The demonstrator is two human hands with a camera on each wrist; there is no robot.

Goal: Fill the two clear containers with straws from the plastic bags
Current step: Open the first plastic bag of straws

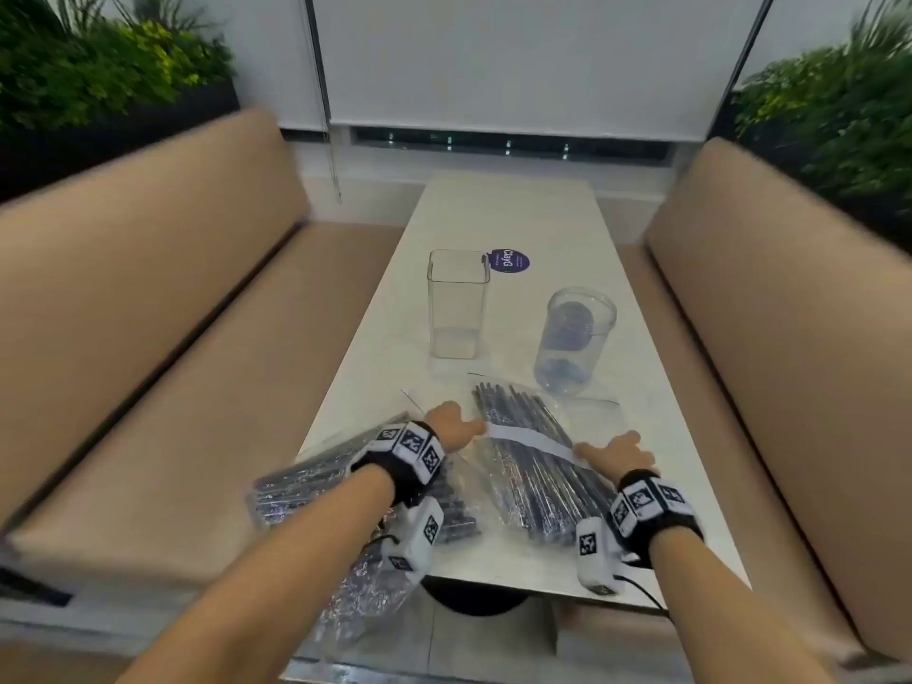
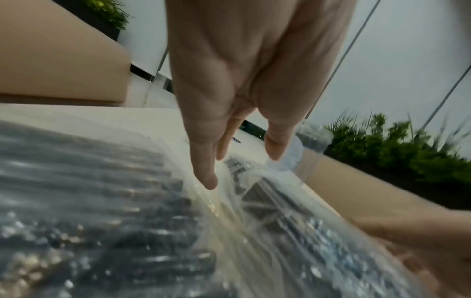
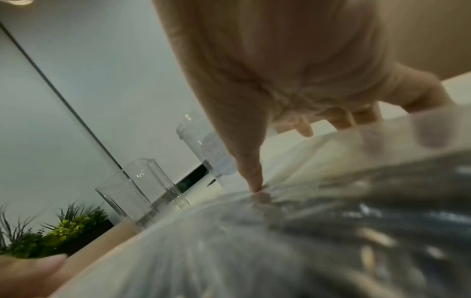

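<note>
Two clear containers stand empty on the white table point(image 1: 503, 209): a square one point(image 1: 458, 303) point(image 3: 137, 193) and a round one point(image 1: 575, 338) point(image 3: 201, 145). In front of them lies a plastic bag of dark straws point(image 1: 523, 486) point(image 3: 305, 231) with a white strip point(image 1: 528, 439) across it. My left hand point(image 1: 456, 427) point(image 2: 239, 167) touches its left edge with straight fingers. My right hand point(image 1: 614, 451) point(image 3: 277, 157) is at its right edge, thumb pressing the plastic. A second bag of straws point(image 1: 306, 486) point(image 2: 89, 201) lies under my left wrist and overhangs the table's near-left corner.
Beige padded benches point(image 1: 148, 338) point(image 1: 789, 338) flank the narrow table. A purple round sticker point(image 1: 508, 261) lies behind the square container. Green plants point(image 1: 98, 66) stand behind both benches, and a white blind point(image 1: 518, 66) hangs at the far end.
</note>
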